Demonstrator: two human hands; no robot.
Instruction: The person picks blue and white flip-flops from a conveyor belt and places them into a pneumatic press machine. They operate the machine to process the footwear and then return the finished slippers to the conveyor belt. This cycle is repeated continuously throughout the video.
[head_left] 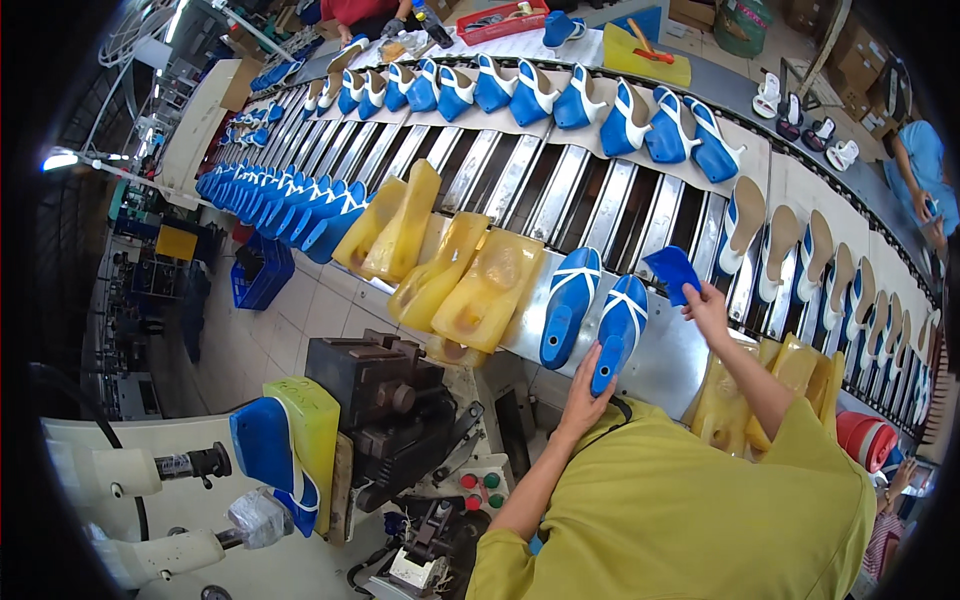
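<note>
My left hand [582, 402] is closed around the heel end of a blue shoe last [621, 325] with white crossed straps on its front. That last rests on the metal ledge at the near side of the conveyor. A matching strapped blue shoe last [570, 312] lies just left of it, untouched. Between the fingers of my right hand [708, 312] is a small flat blue sheet [674, 272], pinched at its lower corner and raised above the ledge. Whether the sheet is stiff or soft, I cannot tell.
Several yellow translucent moulds [489, 285] line the ledge to the left, with blue lasts [330, 215] beyond. White-and-blue shoes [575, 97] stand across the roller conveyor [520, 165]. A dark machine [375, 400] with a shoe clamped against a yellow block [305, 420] is at lower left. Other people work nearby.
</note>
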